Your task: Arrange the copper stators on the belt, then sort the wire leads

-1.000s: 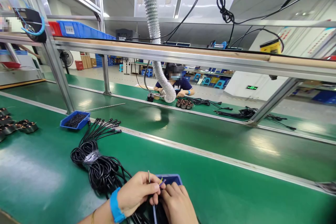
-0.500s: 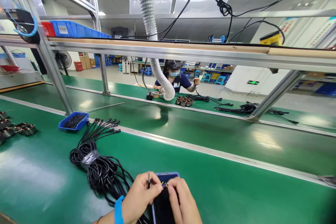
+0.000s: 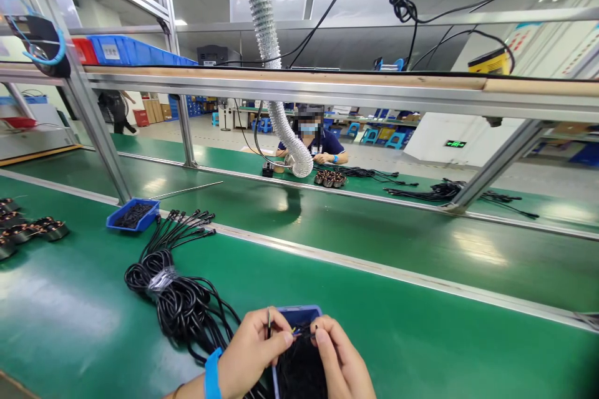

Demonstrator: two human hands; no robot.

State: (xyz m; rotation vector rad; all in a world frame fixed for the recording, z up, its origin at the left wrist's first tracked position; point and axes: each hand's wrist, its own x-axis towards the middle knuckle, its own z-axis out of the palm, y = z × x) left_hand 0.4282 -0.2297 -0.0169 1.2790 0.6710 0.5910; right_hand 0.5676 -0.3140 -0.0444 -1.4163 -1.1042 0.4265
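Note:
My left hand (image 3: 259, 340), with a blue band at the wrist, pinches the end of a black cable whose thin yellow and blue wires (image 3: 296, 331) stick out between thumb and finger. To its right, my right hand (image 3: 339, 352) is closed in a pinch on a small dark piece, too small to name. Both hands are over a blue bin (image 3: 299, 310) holding a dark mass of thin black pieces. Left of my left hand lies a bundle of black cables (image 3: 180, 305), tied with clear wrap, its connectors fanned out toward the back.
A small blue tray (image 3: 154, 219) of black pieces stands at the back left. Copper-wound parts (image 3: 35, 230) lie at the far left. Metal posts (image 3: 88, 81) and a shelf cross the view. Beyond, a masked person (image 3: 333, 148) sits beside a hanging duct (image 3: 279, 118).
My right hand has moved slightly right, away from my left hand, with a small dark piece now visible in its pinch. Across the bench, the person's raised hand has come down.

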